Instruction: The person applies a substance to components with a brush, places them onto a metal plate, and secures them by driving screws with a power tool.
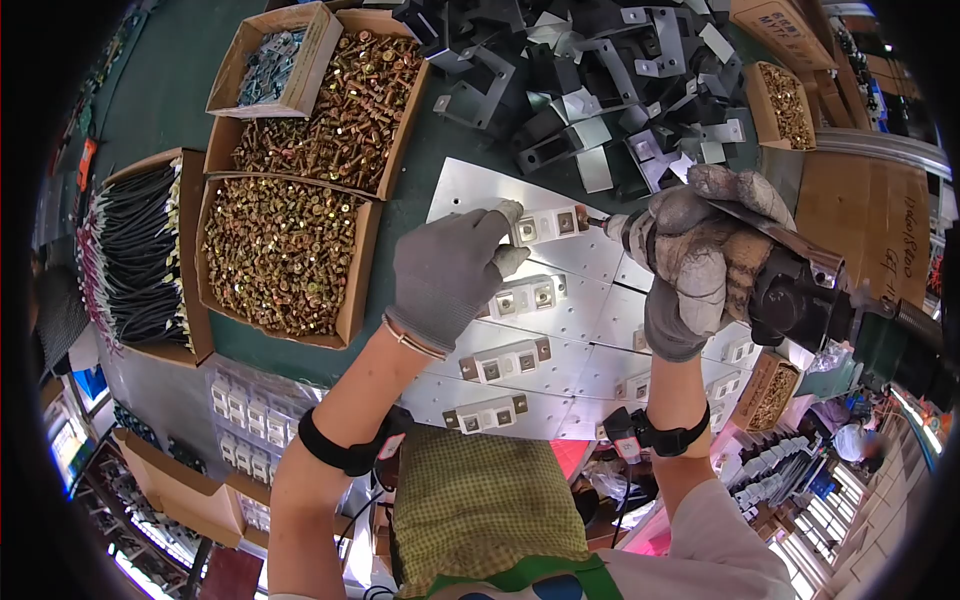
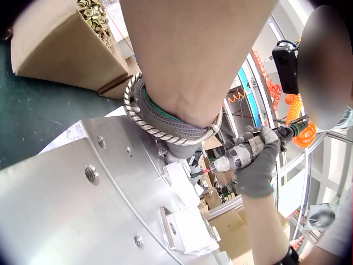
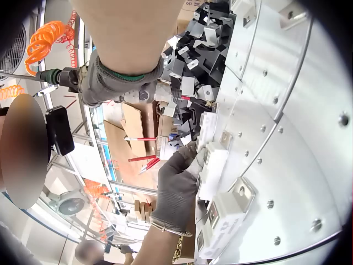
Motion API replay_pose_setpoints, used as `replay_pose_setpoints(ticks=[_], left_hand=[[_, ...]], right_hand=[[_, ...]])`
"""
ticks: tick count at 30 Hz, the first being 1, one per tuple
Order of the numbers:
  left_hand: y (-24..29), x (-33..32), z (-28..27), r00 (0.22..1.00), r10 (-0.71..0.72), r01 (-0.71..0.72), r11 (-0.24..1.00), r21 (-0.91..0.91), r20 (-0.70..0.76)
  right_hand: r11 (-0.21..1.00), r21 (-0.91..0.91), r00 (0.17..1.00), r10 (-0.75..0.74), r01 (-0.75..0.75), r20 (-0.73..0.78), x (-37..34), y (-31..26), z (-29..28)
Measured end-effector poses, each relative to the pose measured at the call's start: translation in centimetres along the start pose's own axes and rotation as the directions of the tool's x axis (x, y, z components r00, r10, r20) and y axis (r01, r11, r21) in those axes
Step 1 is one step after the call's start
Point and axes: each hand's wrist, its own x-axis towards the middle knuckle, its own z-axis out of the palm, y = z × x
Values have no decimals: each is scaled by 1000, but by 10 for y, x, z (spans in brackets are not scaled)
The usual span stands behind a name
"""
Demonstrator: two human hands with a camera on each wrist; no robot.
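In the head view, the gloved left hand (image 1: 452,262) pinches the left end of a white block (image 1: 545,227) lying on a perforated metal plate (image 1: 460,180). The gloved right hand (image 1: 700,255) is wrapped round a power driver (image 1: 800,290), whose bit points left at the block's right end, at a screw. In the right wrist view the left hand (image 3: 179,185) has its fingertips at the white blocks, and the driver bit (image 3: 193,99) reaches the block at the top. The left wrist view shows the right hand (image 2: 258,174) round the driver; the left fingers are mostly hidden there.
More white blocks (image 1: 505,361) sit in rows on the plates. Boxes of brass-coloured screws (image 1: 280,250) and a box of black cables (image 1: 145,260) stand left. Black and silver brackets (image 1: 600,90) are piled behind the plates. A carton (image 1: 860,220) stands right.
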Motion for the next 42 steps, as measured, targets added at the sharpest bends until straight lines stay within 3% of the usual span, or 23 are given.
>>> replay_pose_setpoints(ticks=[2,5,10,13,16,20,23,25,27,28,32,34,38,42], left_hand=[[-1,0,1,1000,9,-9,1000,-1,-13],[-1,0,2,1000,2,-2,1000,-14,-9],[-1,0,3,1000,-13,12,1000,-22,-7],[1,2,1,1000,5,-5,1000,9,-13],[0,0,2,999,-27,27,1000,-15,19],[2,0,2,999,-35,35,998,-47,5],[2,0,3,1000,-17,17,1000,-24,-15],[1,0,2,1000,2,-3,1000,-14,-26],[1,-1,2,1000,-9,9,1000,-17,-10],[2,-1,1,1000,-28,28,999,-28,10],[3,0,2,1000,-29,30,999,-27,1],[2,-1,2,1000,-13,13,1000,-15,-15],[0,-1,4,999,12,-12,1000,-10,-42],[1,-2,2,999,-34,34,999,-4,27]], right_hand=[[981,13,979,192,-193,76,5,-10,-14],[996,-82,999,-44,45,13,-2,-3,2],[994,-106,999,23,-20,29,-3,2,-9],[983,181,998,-33,22,57,0,12,-13],[993,114,998,-9,2,55,2,8,-10],[978,207,998,3,-15,59,5,13,-4],[996,8,985,91,-93,150,8,21,-10],[877,191,863,356,-441,358,24,-2,-31],[953,245,951,100,-176,292,13,15,-18],[942,261,937,119,-211,328,17,18,-25],[999,-20,994,37,-35,104,8,19,-3],[996,-89,990,19,-6,137,9,18,-5],[997,77,969,7,-27,249,9,25,-14],[974,142,954,137,-179,266,14,18,-19]])
